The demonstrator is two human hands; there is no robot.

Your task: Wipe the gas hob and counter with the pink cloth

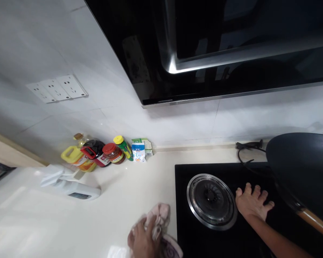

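My left hand (144,239) has its fingers curled round a crumpled pale pink cloth (161,212) on the white countertop, just left of the black cooktop (184,200). A darker patterned part of the cloth shows beside that hand, low in the view. My right hand (254,202) is spread over the cooktop, fingers apart and nothing in them; whether the palm presses on the surface I cannot tell. To its left lies the round burner (212,201) with a shiny metal ring. A black wok (304,168) with a wooden handle (316,222) stands to its right.
Along the wall stand a yellow-handled jug (82,159), a dark bottle (98,152), a red-lidded jar (113,153), a yellow-capped green container (123,147) and small packets (139,152). A pale plastic device (75,188) lies nearer. The range hood (204,82) overhangs; a black cable (240,154) lies behind the cooktop.
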